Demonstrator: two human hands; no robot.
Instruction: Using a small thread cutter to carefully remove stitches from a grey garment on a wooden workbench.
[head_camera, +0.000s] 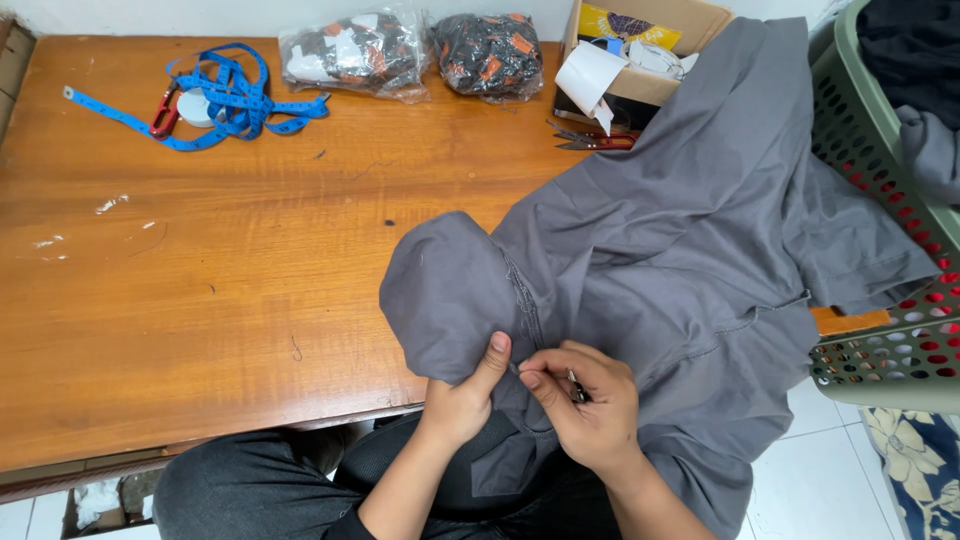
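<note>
at the near edge of the brown wooden table (200, 300), the left hand (465, 395) pinched the soft grey cloth garment (690, 250). the right hand (590, 405) pinched a small thin metal tool (576, 388) against its seam.

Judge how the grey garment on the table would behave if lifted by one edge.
The grey garment would probably sag limply, since it already folds and drapes over the table edge. It looks light. Its folds may drag the red-handled snips.

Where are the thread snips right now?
In the head view, the thread snips lie on the wooden table near its far edge, just in front of the cardboard box and beside the grey garment.
</note>
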